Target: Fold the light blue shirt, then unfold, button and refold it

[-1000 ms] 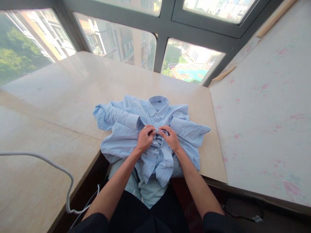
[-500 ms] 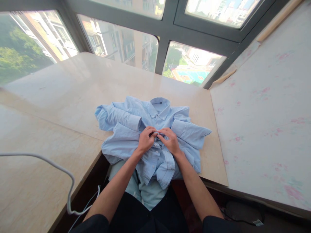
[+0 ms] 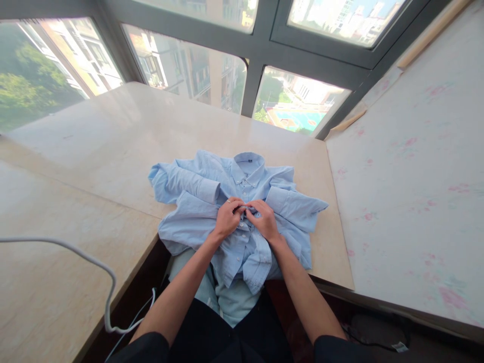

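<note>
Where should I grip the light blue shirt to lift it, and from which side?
Probably the shoulders beside the collar, from above at the far side: the light blue shirt lies front-up, collar flat and uncovered, while the left hand and right hand pinch its front mid-chest and its hem hangs over the table edge.

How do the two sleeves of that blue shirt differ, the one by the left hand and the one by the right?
The left-side sleeve looks puffed and bunched at its outer end; the right-side sleeve lies flat, ending in a sharp corner. The left-side sleeve also sits farther from the person than the right-side sleeve. Both are pale blue, cuffs folded inward on the shirt, whose front the left hand and right hand pinch.
</note>
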Action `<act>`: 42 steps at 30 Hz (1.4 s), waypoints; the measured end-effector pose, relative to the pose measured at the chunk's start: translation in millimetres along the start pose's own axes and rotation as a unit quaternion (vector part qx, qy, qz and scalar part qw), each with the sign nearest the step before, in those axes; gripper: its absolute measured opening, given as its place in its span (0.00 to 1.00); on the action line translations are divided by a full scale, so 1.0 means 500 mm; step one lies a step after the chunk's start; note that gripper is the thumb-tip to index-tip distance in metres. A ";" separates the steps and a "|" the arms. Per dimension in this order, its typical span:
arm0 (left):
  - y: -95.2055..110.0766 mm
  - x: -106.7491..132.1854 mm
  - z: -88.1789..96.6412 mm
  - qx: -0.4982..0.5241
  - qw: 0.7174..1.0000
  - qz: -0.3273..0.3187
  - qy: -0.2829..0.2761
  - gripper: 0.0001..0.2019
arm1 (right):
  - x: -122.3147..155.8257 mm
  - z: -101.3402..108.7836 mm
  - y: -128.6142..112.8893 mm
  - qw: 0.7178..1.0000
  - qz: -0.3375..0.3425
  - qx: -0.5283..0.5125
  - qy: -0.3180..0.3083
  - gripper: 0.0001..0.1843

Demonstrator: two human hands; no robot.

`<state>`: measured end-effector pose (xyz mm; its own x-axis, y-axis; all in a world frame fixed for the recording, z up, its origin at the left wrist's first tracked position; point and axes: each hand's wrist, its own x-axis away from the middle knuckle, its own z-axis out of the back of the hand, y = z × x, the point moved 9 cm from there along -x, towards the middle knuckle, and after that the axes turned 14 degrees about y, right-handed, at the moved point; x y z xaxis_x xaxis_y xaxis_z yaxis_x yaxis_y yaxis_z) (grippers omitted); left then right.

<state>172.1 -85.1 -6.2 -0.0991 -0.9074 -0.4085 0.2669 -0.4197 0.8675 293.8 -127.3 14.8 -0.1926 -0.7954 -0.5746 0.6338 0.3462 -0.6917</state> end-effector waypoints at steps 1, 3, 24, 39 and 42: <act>0.000 0.000 0.000 0.000 1.000 0.001 -0.001 0.08 | -0.001 0.000 0.001 1.000 -0.002 0.001 0.001 0.08; 0.001 0.000 -0.001 0.001 1.000 0.002 -0.003 0.08 | -0.002 0.000 0.001 1.000 -0.008 0.003 0.002 0.07; 0.003 0.000 -0.002 0.018 1.000 0.009 -0.005 0.08 | 0.002 -0.004 0.012 1.000 -0.013 0.019 0.002 0.05; -0.005 -0.001 0.033 0.080 0.991 0.083 0.073 0.05 | 0.001 0.040 0.056 0.979 -0.156 -0.075 0.110 0.09; 0.003 0.001 0.032 0.072 0.992 0.081 0.065 0.07 | 0.008 0.047 0.082 0.956 -0.224 -0.136 0.133 0.09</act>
<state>157.3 -86.5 -0.7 0.0617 -0.9563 -0.2857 0.1276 -0.2763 0.9526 336.5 -128.0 -5.8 -0.6054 -0.7520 -0.2609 0.2328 0.1462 -0.9615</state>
